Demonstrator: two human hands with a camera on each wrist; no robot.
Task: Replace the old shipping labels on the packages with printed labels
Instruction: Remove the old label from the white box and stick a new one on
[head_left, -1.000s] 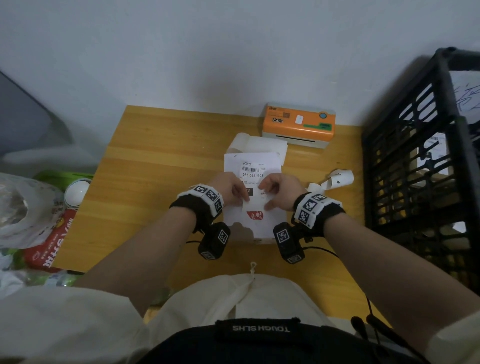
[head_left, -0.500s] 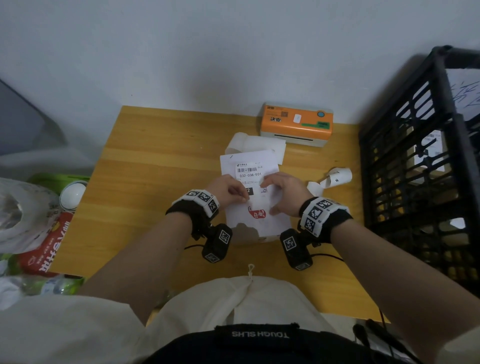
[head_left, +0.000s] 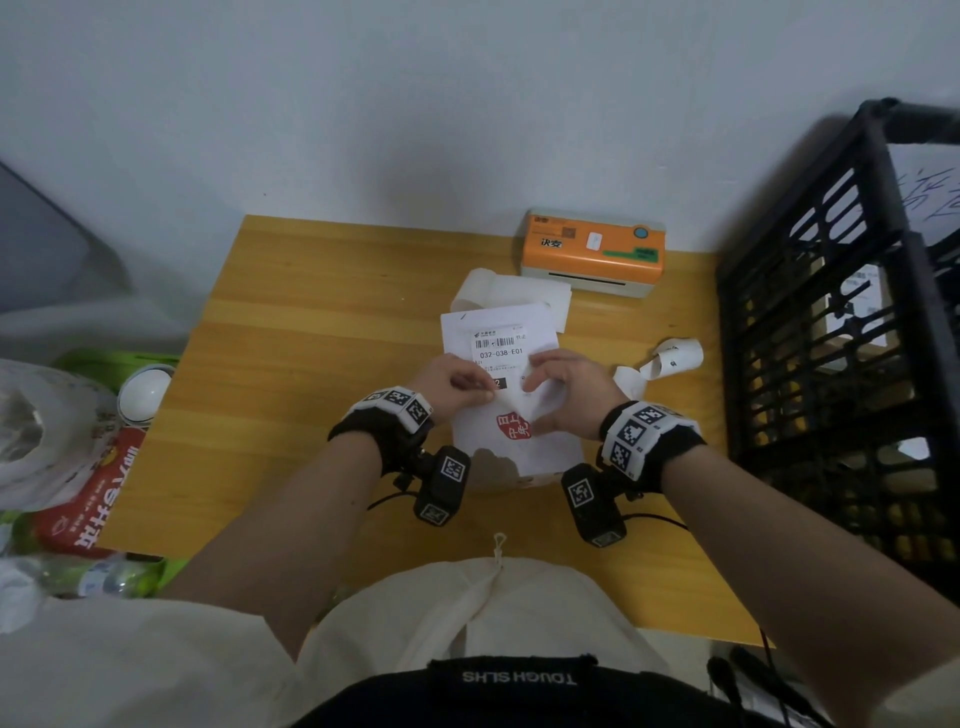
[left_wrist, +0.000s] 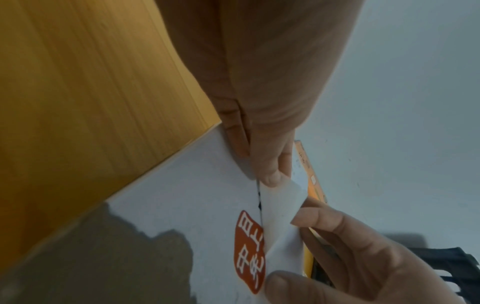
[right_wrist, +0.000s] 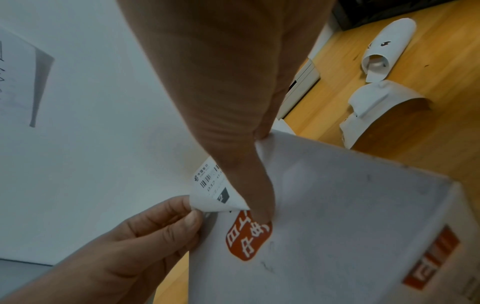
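Peeling: left hand (head_left: 451, 383) fingers now pinch lifted corner of old label (head_left: 500, 349), flat a second ago; right hand (head_left: 566, 391) fingers press package (head_left: 524, 457) onto worktop (head_left: 311, 332). Removal underway.

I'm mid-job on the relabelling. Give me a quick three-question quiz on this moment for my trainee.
1. True or false: the old label is already completely off the white package.
2. What does the left hand pinch? A) the label's lifted corner B) a pen C) a tape roll
3. What colour is the top of the printer at the far side of the table?
Key: 1 false; 2 A; 3 orange.
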